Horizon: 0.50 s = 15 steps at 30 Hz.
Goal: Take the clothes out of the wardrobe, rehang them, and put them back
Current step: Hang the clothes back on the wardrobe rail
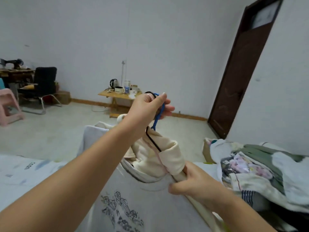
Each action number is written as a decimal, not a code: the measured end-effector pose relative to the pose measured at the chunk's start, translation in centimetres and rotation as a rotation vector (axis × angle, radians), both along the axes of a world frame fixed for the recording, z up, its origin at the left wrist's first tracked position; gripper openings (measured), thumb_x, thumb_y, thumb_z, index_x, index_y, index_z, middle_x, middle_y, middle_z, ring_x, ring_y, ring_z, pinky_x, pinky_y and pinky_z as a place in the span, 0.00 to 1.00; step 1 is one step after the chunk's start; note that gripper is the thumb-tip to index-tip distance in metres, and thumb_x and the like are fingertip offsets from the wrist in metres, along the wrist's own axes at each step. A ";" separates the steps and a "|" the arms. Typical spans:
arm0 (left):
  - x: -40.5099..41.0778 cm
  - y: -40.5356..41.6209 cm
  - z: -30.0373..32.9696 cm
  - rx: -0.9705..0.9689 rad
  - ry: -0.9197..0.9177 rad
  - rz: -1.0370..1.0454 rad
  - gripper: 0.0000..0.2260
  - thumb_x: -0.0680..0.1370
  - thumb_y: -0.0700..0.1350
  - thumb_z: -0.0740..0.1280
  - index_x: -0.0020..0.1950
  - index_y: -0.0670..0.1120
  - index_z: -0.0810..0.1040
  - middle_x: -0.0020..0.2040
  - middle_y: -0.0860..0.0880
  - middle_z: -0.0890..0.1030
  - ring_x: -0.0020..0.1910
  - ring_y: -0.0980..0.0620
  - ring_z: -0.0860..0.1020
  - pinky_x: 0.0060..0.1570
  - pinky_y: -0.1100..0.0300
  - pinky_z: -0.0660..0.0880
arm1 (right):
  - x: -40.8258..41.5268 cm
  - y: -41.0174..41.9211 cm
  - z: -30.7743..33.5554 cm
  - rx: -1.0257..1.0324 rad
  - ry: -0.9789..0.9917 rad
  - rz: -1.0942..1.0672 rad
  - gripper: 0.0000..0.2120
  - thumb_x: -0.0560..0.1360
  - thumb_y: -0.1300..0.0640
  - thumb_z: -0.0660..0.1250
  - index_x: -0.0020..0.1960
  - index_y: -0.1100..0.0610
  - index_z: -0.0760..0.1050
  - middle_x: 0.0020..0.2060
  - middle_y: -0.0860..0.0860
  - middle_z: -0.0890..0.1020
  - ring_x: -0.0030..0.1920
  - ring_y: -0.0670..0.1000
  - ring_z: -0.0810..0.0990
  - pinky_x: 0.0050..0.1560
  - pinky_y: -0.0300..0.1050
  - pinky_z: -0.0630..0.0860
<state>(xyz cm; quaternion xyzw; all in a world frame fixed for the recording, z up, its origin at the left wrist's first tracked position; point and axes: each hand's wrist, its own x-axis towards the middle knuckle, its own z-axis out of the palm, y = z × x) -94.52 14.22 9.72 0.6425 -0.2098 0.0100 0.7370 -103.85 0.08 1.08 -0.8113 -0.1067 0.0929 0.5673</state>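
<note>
My left hand (148, 108) is raised in the middle of the view and grips the hooks of a blue hanger (158, 114) and a black hanger (153, 139) together. From them hang a cream garment (163, 158) and, in front, a white T-shirt (127, 195) with a dark printed drawing. My right hand (192, 181) pinches the white T-shirt's collar and shoulder edge low on the right. The hangers' arms are mostly hidden inside the cloth. No wardrobe is in view.
A heap of clothes (260, 166) lies on the bed at the right. A pale printed sheet (25, 168) covers the bed at the left. Beyond stand a small wooden table (117, 95) with a kettle, a black chair (43, 84), a pink stool (8, 106) and a dark door (242, 67).
</note>
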 end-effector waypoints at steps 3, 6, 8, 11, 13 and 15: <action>-0.2 -1.3 0.7 0.134 -0.040 -0.158 0.10 0.81 0.45 0.59 0.43 0.43 0.76 0.39 0.48 0.84 0.39 0.54 0.82 0.50 0.60 0.76 | -2.0 0.4 0.1 0.055 -0.001 -0.171 0.16 0.59 0.65 0.65 0.47 0.61 0.79 0.38 0.50 0.81 0.40 0.45 0.79 0.41 0.37 0.74; -0.6 -1.4 0.8 0.283 -0.124 -0.223 0.10 0.81 0.45 0.59 0.46 0.41 0.76 0.48 0.46 0.82 0.45 0.56 0.79 0.53 0.66 0.72 | -3.9 1.7 0.2 0.109 -0.033 -0.331 0.12 0.58 0.64 0.64 0.41 0.58 0.79 0.32 0.46 0.79 0.33 0.41 0.76 0.34 0.33 0.72; -1.3 -1.0 0.3 0.345 -0.185 -0.223 0.10 0.80 0.47 0.60 0.52 0.41 0.76 0.50 0.47 0.80 0.45 0.57 0.76 0.47 0.69 0.70 | -4.9 2.8 -0.2 0.127 -0.039 -0.450 0.13 0.58 0.63 0.64 0.42 0.59 0.78 0.32 0.47 0.77 0.32 0.42 0.74 0.33 0.33 0.70; -2.6 0.0 -1.5 0.383 -0.253 -0.101 0.10 0.78 0.49 0.63 0.57 0.46 0.76 0.52 0.51 0.79 0.49 0.57 0.76 0.49 0.66 0.73 | -6.5 4.4 -0.6 0.125 -0.056 -0.627 0.18 0.56 0.60 0.64 0.46 0.56 0.78 0.35 0.48 0.79 0.34 0.42 0.75 0.35 0.35 0.71; -3.7 0.7 -2.8 0.479 -0.345 0.037 0.09 0.77 0.52 0.63 0.51 0.48 0.74 0.48 0.51 0.77 0.46 0.54 0.75 0.45 0.58 0.73 | -7.8 5.6 -0.5 0.159 -0.072 -0.711 0.18 0.56 0.62 0.63 0.45 0.55 0.78 0.32 0.44 0.82 0.32 0.39 0.77 0.34 0.33 0.73; -4.9 1.1 -4.2 0.606 -0.372 0.005 0.13 0.77 0.55 0.61 0.45 0.45 0.74 0.42 0.49 0.76 0.37 0.54 0.72 0.35 0.60 0.66 | -9.2 6.7 -0.1 0.183 -0.080 -0.775 0.21 0.55 0.63 0.62 0.48 0.56 0.78 0.30 0.41 0.82 0.31 0.36 0.77 0.33 0.30 0.72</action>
